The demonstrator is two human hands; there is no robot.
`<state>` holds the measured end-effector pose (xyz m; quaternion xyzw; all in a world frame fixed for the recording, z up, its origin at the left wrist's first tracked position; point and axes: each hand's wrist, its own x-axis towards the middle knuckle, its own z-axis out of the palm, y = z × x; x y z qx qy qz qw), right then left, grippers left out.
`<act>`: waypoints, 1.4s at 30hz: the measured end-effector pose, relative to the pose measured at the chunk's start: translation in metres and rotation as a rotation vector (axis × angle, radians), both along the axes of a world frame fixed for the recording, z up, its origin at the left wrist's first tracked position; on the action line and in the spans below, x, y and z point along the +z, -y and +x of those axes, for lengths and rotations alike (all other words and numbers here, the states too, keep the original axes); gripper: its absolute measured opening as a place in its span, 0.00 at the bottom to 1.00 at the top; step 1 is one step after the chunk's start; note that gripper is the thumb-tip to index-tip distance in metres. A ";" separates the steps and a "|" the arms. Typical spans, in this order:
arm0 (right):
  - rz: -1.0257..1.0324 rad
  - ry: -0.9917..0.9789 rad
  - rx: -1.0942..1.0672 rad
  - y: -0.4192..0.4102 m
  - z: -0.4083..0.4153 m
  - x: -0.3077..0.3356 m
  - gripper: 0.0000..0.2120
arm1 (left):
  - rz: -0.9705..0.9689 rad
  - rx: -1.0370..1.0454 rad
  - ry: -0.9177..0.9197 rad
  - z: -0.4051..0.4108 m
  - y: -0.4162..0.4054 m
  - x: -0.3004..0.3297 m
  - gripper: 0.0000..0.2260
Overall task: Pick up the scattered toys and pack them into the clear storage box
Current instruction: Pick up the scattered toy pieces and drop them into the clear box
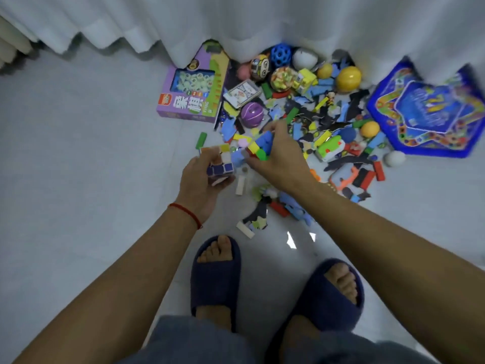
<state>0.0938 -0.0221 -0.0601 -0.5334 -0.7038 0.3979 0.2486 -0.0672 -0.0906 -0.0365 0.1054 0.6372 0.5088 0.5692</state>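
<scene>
My left hand (199, 181) grips a puzzle cube (219, 164) with purple, white and yellow stickers, held above the floor. My right hand (280, 156) holds a clump of coloured blocks (259, 147), blue, yellow, red and green, just right of the cube. Behind both hands lies a heap of scattered toys (315, 114): foam pieces, bricks, balls and small figures. A purple ball (252, 114) sits at the heap's near left. The clear storage box is not in view.
A purple game box (191, 93) lies left of the heap and a blue game board (425, 111) at its right. White curtains (236, 24) hang over the back of the heap. My feet in dark blue slippers (215, 274) stand on the pale tiled floor.
</scene>
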 end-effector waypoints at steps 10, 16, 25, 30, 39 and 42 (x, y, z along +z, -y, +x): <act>-0.245 -0.715 -0.999 0.157 0.225 0.174 0.20 | 0.219 -1.069 -0.158 0.203 -0.011 0.184 0.20; -0.323 -0.943 -1.321 0.277 0.316 0.210 0.11 | 0.184 -1.503 -0.270 0.327 0.022 0.248 0.21; -0.373 -0.871 -1.411 0.320 0.333 0.198 0.10 | -0.021 -1.471 -0.481 0.356 0.047 0.221 0.22; -0.346 -0.762 -1.183 0.264 0.298 0.200 0.13 | 0.027 -1.358 -0.642 0.267 0.005 0.215 0.16; -0.445 -0.377 -0.717 0.134 0.188 0.140 0.08 | -0.053 -1.170 -0.803 0.112 -0.037 0.172 0.08; -0.426 -0.169 -0.630 0.107 0.171 0.099 0.07 | -0.046 -1.142 -0.791 0.099 -0.033 0.127 0.08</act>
